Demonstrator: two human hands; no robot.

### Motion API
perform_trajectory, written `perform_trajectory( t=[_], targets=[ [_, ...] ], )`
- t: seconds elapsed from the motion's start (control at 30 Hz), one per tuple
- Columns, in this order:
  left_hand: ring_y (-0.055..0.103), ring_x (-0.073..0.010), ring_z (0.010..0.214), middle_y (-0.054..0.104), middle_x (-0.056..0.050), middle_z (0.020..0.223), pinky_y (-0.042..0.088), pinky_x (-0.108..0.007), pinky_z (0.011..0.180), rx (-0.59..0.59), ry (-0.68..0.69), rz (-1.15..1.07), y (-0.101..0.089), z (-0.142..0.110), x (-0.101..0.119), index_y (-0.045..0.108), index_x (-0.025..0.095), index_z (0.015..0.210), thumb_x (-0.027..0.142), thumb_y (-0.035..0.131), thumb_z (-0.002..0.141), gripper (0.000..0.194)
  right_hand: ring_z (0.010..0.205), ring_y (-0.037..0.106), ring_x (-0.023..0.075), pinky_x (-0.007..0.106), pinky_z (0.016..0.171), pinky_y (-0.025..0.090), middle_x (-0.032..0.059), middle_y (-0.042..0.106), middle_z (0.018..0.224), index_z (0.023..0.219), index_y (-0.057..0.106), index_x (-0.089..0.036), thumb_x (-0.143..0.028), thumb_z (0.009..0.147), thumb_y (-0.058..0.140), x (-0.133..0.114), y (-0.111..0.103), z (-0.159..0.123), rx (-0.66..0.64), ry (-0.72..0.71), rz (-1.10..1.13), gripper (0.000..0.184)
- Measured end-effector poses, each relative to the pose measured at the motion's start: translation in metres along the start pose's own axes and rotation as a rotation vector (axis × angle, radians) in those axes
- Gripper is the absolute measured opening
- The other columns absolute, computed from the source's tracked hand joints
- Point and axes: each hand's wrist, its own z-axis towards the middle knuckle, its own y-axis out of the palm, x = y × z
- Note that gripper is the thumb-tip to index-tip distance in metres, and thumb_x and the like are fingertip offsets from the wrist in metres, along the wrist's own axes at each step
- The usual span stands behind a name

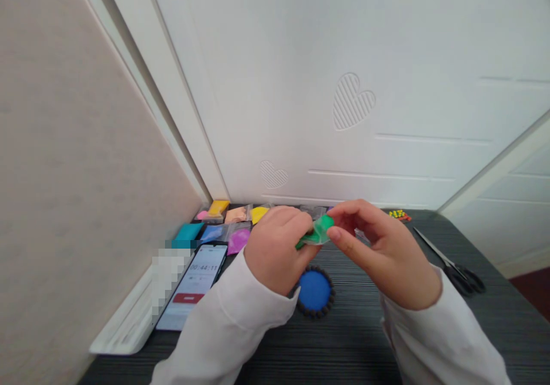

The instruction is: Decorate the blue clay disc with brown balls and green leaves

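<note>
My left hand (281, 247) is closed around a small clear plastic bag (310, 238) with soft green material, like modelling clay, inside. At the bag's right end, the thumb and fingertips of my right hand (378, 247) pinch a green clay lump (325, 222). Whether that lump is still partly inside the plastic, I cannot tell. Both hands are raised above the dark table. Below them lies a blue disc (315, 290) edged with small dark brown balls, its left side partly covered by my left sleeve.
Colored clay packets, such as a purple one (238, 240) and a yellow one (218, 207), line the back left. A phone (195, 282) showing a timer lies beside a white packet (129, 316). Black scissors (462, 276) and small yellow-red pieces (399, 215) are at right. A white panel (301, 87) rises behind.
</note>
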Motion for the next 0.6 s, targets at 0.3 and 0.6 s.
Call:
perform_trajectory(
  t=[0.3, 0.6],
  targets=[
    [0.054, -0.0170, 0.068, 0.055, -0.002, 0.073, 0.036, -0.027, 0.055, -0.121, -0.117, 0.144, 0.008, -0.001, 0.001, 0.046, 0.018, 0.074, 0.021, 0.043, 0.076, 0.004, 0.071, 0.051, 0.0118, 0.025, 0.062, 0.041, -0.0006, 0.060, 0.081, 0.091, 0.057, -0.020, -0.028, 0.066, 0.061, -0.004, 0.009, 0.005, -0.050, 0.026, -0.156, 0.026],
    [0.051, -0.0133, 0.067, 0.054, 0.000, 0.073, 0.037, -0.024, 0.057, -0.057, -0.054, -0.046, 0.010, -0.002, 0.005, 0.045, 0.018, 0.076, 0.025, 0.044, 0.078, 0.007, 0.074, 0.054, 0.0143, 0.029, 0.066, 0.042, 0.0017, 0.061, 0.082, 0.092, 0.057, -0.021, -0.031, 0.070, 0.057, 0.011, 0.004, 0.007, -0.101, 0.149, 0.143, 0.024]
  ],
)
